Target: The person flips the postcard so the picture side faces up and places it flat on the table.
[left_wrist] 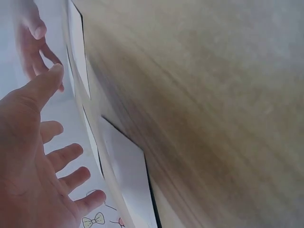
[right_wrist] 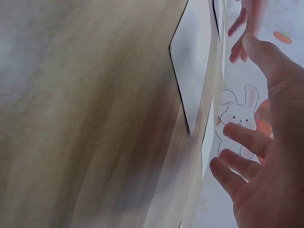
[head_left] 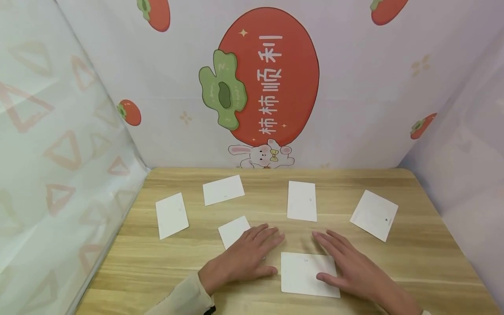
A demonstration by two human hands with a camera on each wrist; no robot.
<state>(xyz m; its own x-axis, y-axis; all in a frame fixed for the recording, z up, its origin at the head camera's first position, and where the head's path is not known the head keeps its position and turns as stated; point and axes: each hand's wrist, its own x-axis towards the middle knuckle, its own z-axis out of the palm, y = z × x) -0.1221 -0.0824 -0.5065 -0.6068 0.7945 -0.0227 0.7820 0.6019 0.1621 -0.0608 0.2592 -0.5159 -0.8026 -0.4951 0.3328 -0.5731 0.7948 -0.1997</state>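
Observation:
My left hand [head_left: 246, 258] hovers palm down with spread fingers, partly covering a white card [head_left: 233, 229] on the wooden table. In the left wrist view the palm of that hand [left_wrist: 45, 156] shows nothing in it. To the right, my right hand [head_left: 350, 269] is held over the right end of another white card [head_left: 301, 275], its thumb overlapping that card in the head view. The right wrist view shows this hand [right_wrist: 256, 142] with its fingers apart and holding nothing. Both cards lie flat, and the nearer one carries a small dark mark.
More white cards lie spread on the table [head_left: 130, 280]: one at far left [head_left: 172, 215], one at back left [head_left: 223, 190], one at back centre [head_left: 302, 201] and one at right [head_left: 374, 214]. A printed curtain [head_left: 346, 87] hangs behind the table's back edge.

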